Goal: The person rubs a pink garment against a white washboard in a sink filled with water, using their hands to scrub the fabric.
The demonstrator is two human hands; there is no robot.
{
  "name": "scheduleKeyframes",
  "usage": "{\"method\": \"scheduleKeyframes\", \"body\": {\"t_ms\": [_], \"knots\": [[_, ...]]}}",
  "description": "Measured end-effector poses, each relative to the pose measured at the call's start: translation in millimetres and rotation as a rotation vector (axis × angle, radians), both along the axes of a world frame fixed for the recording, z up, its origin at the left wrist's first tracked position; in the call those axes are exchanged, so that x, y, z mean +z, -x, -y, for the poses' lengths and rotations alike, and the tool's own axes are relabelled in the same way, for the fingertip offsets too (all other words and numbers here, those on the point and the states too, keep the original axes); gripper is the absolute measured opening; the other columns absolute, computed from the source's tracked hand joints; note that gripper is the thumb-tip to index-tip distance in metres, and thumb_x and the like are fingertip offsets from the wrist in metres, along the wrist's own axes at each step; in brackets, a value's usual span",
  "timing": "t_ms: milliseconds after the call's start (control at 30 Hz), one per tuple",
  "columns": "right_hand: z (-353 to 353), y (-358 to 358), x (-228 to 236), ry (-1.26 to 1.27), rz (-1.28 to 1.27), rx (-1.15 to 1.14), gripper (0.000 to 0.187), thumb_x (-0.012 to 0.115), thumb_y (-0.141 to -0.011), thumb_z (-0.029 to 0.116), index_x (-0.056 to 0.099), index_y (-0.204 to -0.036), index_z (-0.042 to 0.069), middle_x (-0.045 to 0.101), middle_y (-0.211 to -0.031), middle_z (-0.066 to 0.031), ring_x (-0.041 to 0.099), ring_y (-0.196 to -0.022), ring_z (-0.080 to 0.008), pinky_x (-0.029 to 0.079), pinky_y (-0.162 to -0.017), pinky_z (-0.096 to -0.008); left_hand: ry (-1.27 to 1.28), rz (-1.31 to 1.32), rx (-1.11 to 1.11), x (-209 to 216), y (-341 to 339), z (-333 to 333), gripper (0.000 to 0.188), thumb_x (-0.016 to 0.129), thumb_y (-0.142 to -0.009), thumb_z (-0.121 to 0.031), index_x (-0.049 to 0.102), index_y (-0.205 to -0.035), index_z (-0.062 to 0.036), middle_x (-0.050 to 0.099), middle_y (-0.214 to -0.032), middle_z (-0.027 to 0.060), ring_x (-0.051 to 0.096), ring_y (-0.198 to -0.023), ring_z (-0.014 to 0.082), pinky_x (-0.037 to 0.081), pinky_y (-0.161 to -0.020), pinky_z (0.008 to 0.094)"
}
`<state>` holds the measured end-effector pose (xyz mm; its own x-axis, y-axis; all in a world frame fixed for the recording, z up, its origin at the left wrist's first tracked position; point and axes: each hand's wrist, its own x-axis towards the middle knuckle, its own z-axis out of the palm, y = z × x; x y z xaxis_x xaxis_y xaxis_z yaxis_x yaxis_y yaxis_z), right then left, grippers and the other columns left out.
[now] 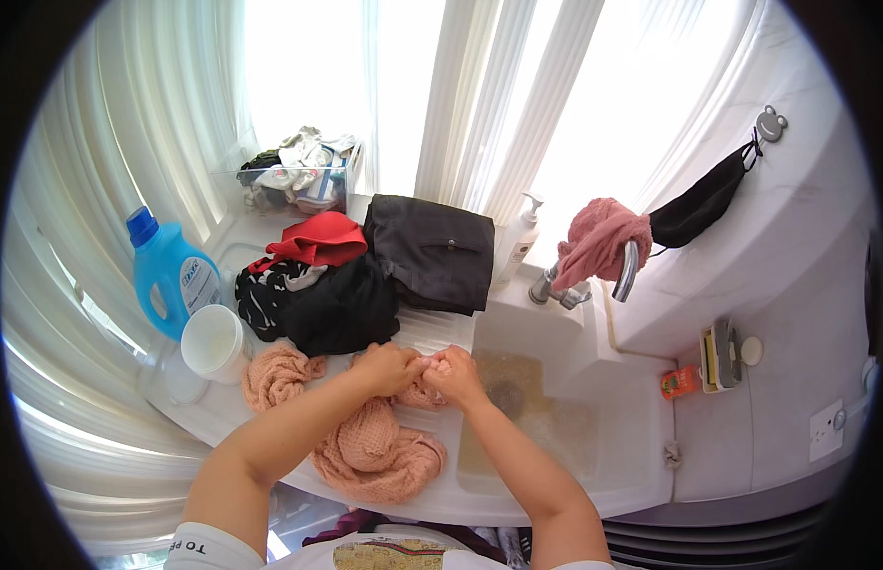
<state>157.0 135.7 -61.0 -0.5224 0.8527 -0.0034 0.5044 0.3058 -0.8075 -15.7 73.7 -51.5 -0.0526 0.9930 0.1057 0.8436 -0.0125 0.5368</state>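
- In the head view, my left hand [392, 369] and right hand [453, 374] meet over the ribbed washboard [432, 332], fingers of both curled tightly around a bunch of peach waffle-weave cloth [379, 465].
- Most of that cloth lies heaped just nearer than my hands, on the sink's left side; another peach bunch [275, 375] shows farther left, and my forearm hides whether the two join.
- To work it well, I judge I should pinch only a small fold, keep my knuckles off the ribs, and press the two grips against each other evenly; a loose weave like this could stretch if I pull hard.
- The heap's near side comes close to the sink's near rim [555, 510], so its weight could drag it over; drawing it inward seems wise.
- On the far side, the black garment [341, 309] and the folded dark trousers [460, 252] hem in my left hand, so little reach is left there.
- At left, the white plastic tub [213, 347] stands near the cloth, with the blue detergent bottle [175, 275] behind; my elbow should stay low.
- My easiest swing is rightward, over the basin [525, 337] and its shallow murky water [493, 456], below the chrome faucet [627, 275].
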Motion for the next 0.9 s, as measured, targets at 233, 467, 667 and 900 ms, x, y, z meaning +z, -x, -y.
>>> {"method": "scheduleKeyframes", "body": {"t_ms": [233,467,667,900], "knots": [[75.6,-30.9,15.5,-0.631,-0.193,0.283,0.026,0.077,-0.061,0.021,0.053,-0.068,0.013,0.056,-0.100,-0.0088,0.055,-0.096,-0.0284,0.040,-0.085,-0.0419,-0.189,0.045,-0.446,34.5,19.3,55.0,0.030,0.068,-0.083,-0.041,0.068,-0.092,-0.0120,0.059,-0.097,0.0126,0.055,-0.091,0.0345,0.044,-0.076,0.0481],[0.0,19.3,0.2,-0.330,0.130,-0.358,0.037,0.075,-0.066,0.027,0.059,-0.092,0.007,0.054,-0.117,-0.0178,0.047,-0.114,-0.0412,0.039,-0.096,-0.0494,-0.163,0.257,0.238,-23.4,-1.1,-14.0,0.027,0.070,-0.082,-0.034,0.068,-0.084,-0.0080,0.059,-0.078,0.0131,0.056,-0.079,0.0338,0.045,-0.073,0.0473],[74.7,-37.0,35.6,-0.603,-0.152,0.309,0.033,0.076,-0.059,0.025,0.059,-0.081,0.008,0.054,-0.114,-0.0137,0.048,-0.114,-0.0358,0.038,-0.097,-0.0485,-0.247,0.267,-0.407,41.5,16.7,68.6,0.026,0.073,-0.079,-0.029,0.067,-0.077,-0.0047,0.059,-0.073,0.0096,0.056,-0.071,0.0320,0.043,-0.070,0.0494],[7.6,19.8,2.6,-0.442,0.174,-0.222,0.042,0.076,-0.066,0.029,0.062,-0.100,0.009,0.052,-0.124,-0.0178,0.047,-0.118,-0.0363,0.040,-0.097,-0.0463,-0.079,0.466,0.142,-3.0,7.0,-20.2,0.032,0.068,-0.085,-0.036,0.068,-0.088,-0.0037,0.066,-0.097,0.0155,0.059,-0.096,0.0350,0.044,-0.088,0.0468]]}}
